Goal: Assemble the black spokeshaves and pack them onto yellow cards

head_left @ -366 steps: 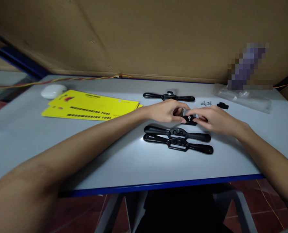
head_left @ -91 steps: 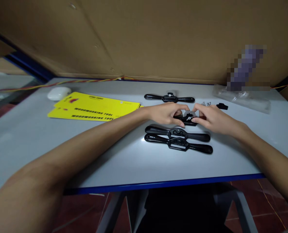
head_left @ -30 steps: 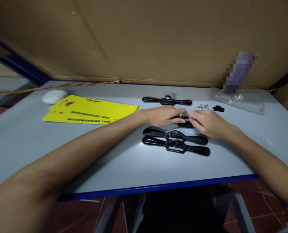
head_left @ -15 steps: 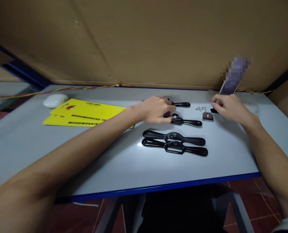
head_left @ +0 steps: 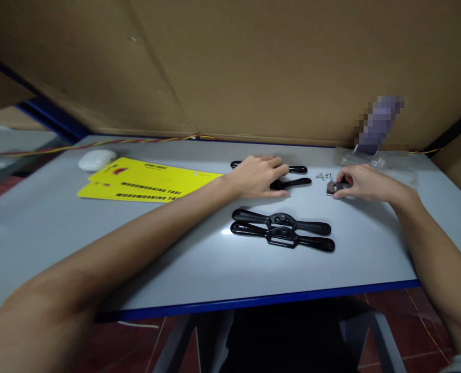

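Note:
My left hand [head_left: 259, 177] is closed over a black spokeshave [head_left: 299, 182], whose right handle sticks out past the fingers; the hand hides its middle. Just behind lies another black spokeshave [head_left: 298, 169], partly covered by the same hand. My right hand [head_left: 364, 182] pinches a small slotted metal blade [head_left: 332, 188] between thumb and fingers, low over the table. A small black part [head_left: 346, 181] shows at those fingertips. Beside them lie silvery wing screws [head_left: 323, 176]. Nearer to me, a black spokeshave [head_left: 280, 221] and a second glossy spokeshave [head_left: 282, 237] rest side by side.
Yellow printed cards [head_left: 148, 181] lie at the left, by a white rounded object [head_left: 97, 160]. Clear plastic wrapping [head_left: 397, 173] and a partly blurred purple item [head_left: 378, 127] are at the back right. A twisted cable [head_left: 137, 141] runs along the cardboard wall [head_left: 230, 67].
My right hand has moved slightly left and towards me, taking hold of the blade that lay on the table. The spokeshave under my left hand has turned, its right handle now pointing further back.

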Motion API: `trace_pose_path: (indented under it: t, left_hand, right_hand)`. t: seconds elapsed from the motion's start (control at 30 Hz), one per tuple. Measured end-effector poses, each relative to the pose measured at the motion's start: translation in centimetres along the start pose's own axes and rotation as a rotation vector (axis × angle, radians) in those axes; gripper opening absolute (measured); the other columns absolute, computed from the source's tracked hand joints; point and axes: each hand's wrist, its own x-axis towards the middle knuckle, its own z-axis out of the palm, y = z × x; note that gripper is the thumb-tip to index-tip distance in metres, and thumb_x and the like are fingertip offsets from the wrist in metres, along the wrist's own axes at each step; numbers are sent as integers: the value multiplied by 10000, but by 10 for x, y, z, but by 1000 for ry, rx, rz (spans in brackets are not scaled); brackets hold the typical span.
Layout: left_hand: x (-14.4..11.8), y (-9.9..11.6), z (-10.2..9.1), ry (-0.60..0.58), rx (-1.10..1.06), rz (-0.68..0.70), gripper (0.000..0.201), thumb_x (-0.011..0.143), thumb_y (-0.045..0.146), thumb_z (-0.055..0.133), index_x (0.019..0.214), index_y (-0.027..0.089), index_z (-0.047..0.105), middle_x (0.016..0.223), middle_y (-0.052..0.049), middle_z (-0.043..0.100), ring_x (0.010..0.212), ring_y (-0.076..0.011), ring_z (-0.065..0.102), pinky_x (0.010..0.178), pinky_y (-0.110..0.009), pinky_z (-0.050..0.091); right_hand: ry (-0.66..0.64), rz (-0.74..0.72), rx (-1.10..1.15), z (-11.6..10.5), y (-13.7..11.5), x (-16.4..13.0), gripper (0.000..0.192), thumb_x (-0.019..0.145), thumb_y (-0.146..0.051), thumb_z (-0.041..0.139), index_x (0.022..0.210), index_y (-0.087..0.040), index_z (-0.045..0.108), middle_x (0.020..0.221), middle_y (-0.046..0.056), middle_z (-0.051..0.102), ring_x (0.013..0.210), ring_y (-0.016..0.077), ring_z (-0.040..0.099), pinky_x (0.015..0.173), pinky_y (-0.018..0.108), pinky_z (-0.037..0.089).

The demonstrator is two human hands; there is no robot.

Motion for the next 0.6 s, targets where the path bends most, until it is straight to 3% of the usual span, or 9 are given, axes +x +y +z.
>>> trace_pose_path:
  t: [0.17, 0.4, 0.5, 0.6]
  left_hand:
    - [0, -9, 8, 45, -6, -38, 602, 978, 711, 548, 1229, 175, 656, 1172, -162, 663, 1067, -342, 656, 785, -368, 454]
    - [0, -27, 30, 179, -67, -63, 643, 946, 752, 559, 1192, 171, 678, 1109, -145, 646, 972, -310, 626, 870, -414, 449]
    - [1, -29, 27, 321, -131, -67, 615, 953, 761, 528, 1061, 181, 698, 1006, -118, 646, 924, -281, 587, 895, -430, 416]
    - [1, -20, 8, 402, -267, -45, 575, 1025, 662, 434, 766, 191, 640, 772, -62, 609, 833, -237, 543, 898, -423, 388]
  right_hand:
    - [43, 12, -10, 1, 0, 0, 431, 774, -594, 784, 959, -261, 581, 848, 28, 670, 752, 231, 591, 644, 348, 373]
    - [51, -4, -1, 3, -8, -2, 382, 813, -507, 762, 871, -268, 470, 807, 3, 626, 689, 197, 530, 619, 333, 335]
    - [52, -32, -30, 4, -12, -2, 360, 850, -484, 732, 811, -262, 451, 747, -2, 591, 652, 187, 488, 611, 337, 311]
    - [30, -96, -40, 8, -15, -1, 363, 932, -499, 645, 742, -253, 457, 706, 3, 568, 633, 182, 466, 615, 346, 290]
